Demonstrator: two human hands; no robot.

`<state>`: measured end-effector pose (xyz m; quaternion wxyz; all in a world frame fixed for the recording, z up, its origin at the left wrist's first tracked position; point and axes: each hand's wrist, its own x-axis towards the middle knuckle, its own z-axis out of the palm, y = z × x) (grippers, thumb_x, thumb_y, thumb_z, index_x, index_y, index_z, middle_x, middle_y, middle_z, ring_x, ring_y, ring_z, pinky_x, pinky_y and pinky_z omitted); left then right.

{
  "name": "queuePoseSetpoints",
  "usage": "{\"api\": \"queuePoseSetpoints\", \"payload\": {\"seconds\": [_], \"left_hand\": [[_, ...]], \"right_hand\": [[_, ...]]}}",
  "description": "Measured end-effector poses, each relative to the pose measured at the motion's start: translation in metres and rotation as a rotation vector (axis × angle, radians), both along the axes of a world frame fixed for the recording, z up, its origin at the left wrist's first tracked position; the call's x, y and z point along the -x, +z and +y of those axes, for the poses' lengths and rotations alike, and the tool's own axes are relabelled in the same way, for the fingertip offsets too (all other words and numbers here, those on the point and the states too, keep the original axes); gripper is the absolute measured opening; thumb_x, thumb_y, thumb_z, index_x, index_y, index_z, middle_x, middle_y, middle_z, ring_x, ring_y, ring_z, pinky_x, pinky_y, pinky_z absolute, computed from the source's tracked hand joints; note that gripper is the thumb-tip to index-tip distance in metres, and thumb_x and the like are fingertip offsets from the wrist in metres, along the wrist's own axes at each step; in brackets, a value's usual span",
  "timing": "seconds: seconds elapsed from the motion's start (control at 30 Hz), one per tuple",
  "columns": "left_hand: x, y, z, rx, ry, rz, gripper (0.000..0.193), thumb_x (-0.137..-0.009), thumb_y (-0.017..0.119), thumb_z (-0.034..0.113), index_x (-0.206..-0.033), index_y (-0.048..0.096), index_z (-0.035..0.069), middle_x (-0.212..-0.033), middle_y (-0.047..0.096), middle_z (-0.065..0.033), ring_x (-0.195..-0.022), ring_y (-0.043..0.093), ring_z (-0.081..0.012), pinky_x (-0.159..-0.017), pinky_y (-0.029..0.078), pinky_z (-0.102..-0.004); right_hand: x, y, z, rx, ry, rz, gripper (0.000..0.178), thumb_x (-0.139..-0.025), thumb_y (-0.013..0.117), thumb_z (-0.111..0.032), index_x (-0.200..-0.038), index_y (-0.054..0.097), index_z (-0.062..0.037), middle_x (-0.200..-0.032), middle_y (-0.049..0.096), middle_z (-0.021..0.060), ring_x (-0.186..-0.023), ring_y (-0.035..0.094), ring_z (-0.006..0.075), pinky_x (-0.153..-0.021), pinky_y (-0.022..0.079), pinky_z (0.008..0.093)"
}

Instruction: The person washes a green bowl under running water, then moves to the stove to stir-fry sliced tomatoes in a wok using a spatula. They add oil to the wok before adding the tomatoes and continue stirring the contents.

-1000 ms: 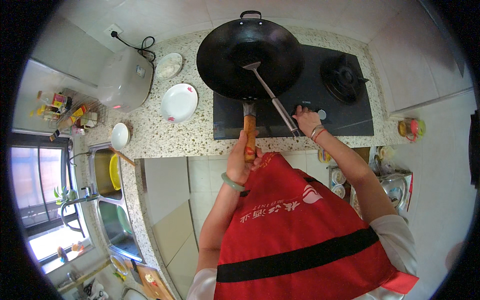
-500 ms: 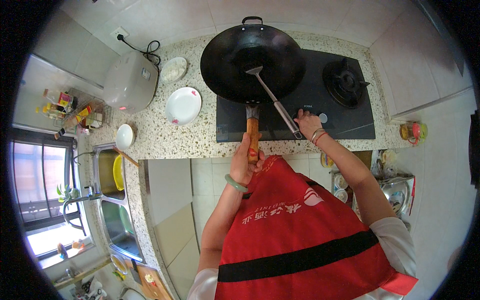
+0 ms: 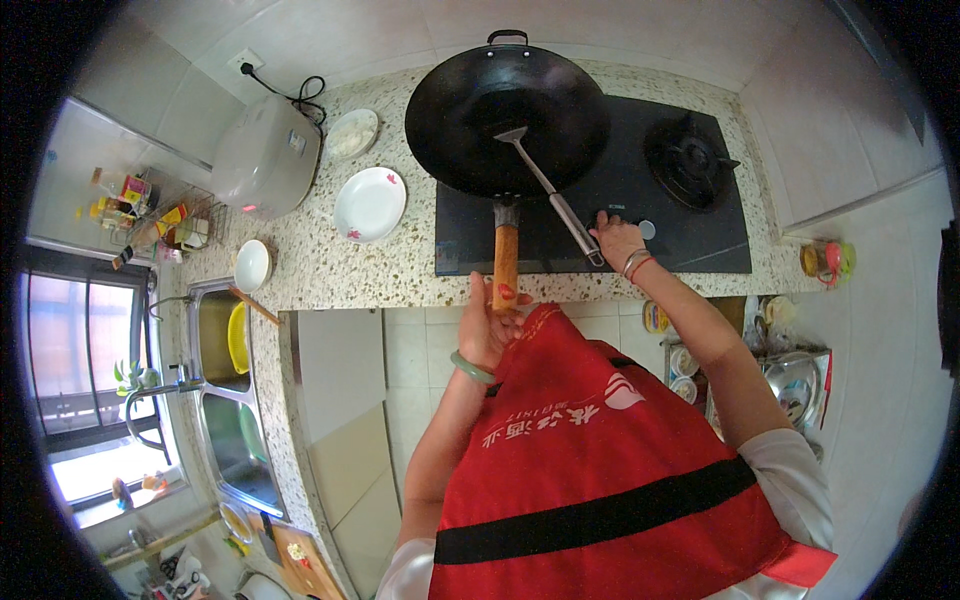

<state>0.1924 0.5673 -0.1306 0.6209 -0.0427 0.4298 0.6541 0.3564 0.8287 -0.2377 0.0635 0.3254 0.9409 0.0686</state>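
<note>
A black wok [image 3: 480, 110] sits on the left side of the black gas hob [image 3: 650, 180], its wooden handle [image 3: 507, 265] pointing toward me. A metal spatula [image 3: 548, 187] lies in it, its steel grip reaching over the hob's front. My left hand [image 3: 487, 327], with a pale green bangle at the wrist, is loosely open under the end of the handle, thumb raised apart from it. My right hand [image 3: 619, 243] is at the hob's front with its fingers bent over a stove knob, which they mostly hide. A second stove knob [image 3: 647, 230] shows just right of it.
Left of the wok are a white plate [image 3: 370, 205], a bowl of white food [image 3: 352, 134], a rice cooker [image 3: 266, 155] and a small white bowl [image 3: 253, 265]. A double sink [image 3: 238, 440] lies farther left. An unused burner [image 3: 690, 162] and jars [image 3: 826, 263] are to the right.
My left hand has loosened from the wok handle and dropped slightly, its fingers opening. My right hand stays at the stove knob. The view has shifted a little.
</note>
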Motion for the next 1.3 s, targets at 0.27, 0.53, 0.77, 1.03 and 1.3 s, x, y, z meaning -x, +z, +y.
{"api": "queuePoseSetpoints", "payload": {"seconds": [0.27, 0.53, 0.77, 1.03, 1.3], "left_hand": [[-0.021, -0.009, -0.01, -0.018, -0.041, -0.069, 0.048, -0.096, 0.037, 0.048, -0.124, 0.048, 0.01, -0.091, 0.063, -0.0089, -0.06, 0.052, -0.0114, -0.05, 0.042, -0.0227], [-0.035, -0.009, -0.025, 0.044, -0.07, -0.127, 0.046, -0.096, 0.039, 0.044, -0.126, 0.046, 0.01, -0.087, 0.064, -0.0078, -0.06, 0.051, -0.0113, -0.05, 0.04, -0.0233], [-0.051, 0.006, -0.035, -0.03, -0.213, 0.003, 0.041, -0.096, 0.041, 0.039, -0.122, 0.046, 0.008, -0.088, 0.064, -0.0109, -0.059, 0.054, -0.0125, -0.049, 0.044, -0.0243], [-0.064, 0.002, -0.09, -0.196, -0.292, 0.063, 0.029, -0.098, 0.043, 0.03, -0.111, 0.054, 0.007, -0.08, 0.061, -0.0057, -0.057, 0.05, -0.01, -0.048, 0.04, -0.0232], [-0.053, 0.0, -0.171, -0.261, -0.218, 0.087, 0.036, -0.097, 0.042, 0.039, -0.086, 0.051, 0.006, -0.059, 0.047, -0.001, -0.052, 0.049, -0.0109, -0.048, 0.04, -0.0241]], "right_hand": [[-0.001, 0.006, -0.001, -0.007, 0.0, 0.041, 0.044, -0.095, 0.041, -0.04, -0.116, 0.049, -0.0021, -0.08, 0.063, 0.0161, -0.064, 0.063, 0.028, -0.049, 0.051, 0.0368], [0.008, 0.078, -0.013, 0.688, -0.449, 0.404, 0.057, -0.093, 0.04, -0.052, -0.115, 0.056, -0.0021, -0.086, 0.067, 0.0168, -0.063, 0.066, 0.0242, -0.052, 0.051, 0.0349], [0.035, 0.157, -0.068, 1.759, -0.653, 0.959, 0.037, -0.089, 0.056, -0.044, -0.094, 0.055, -0.0076, -0.07, 0.061, 0.0057, -0.052, 0.056, 0.0098, -0.042, 0.044, 0.022], [0.036, 0.158, -0.087, 1.409, -0.648, 1.057, 0.016, -0.087, 0.06, -0.02, -0.088, 0.053, -0.0052, -0.06, 0.038, -0.0046, -0.042, 0.029, 0.0042, -0.035, 0.02, 0.021], [0.029, 0.167, -0.154, 1.751, -0.717, 1.298, 0.022, -0.093, 0.052, -0.022, -0.1, 0.054, -0.0016, -0.057, 0.031, -0.0071, -0.042, 0.021, 0.0038, -0.036, 0.017, 0.0203]]}}
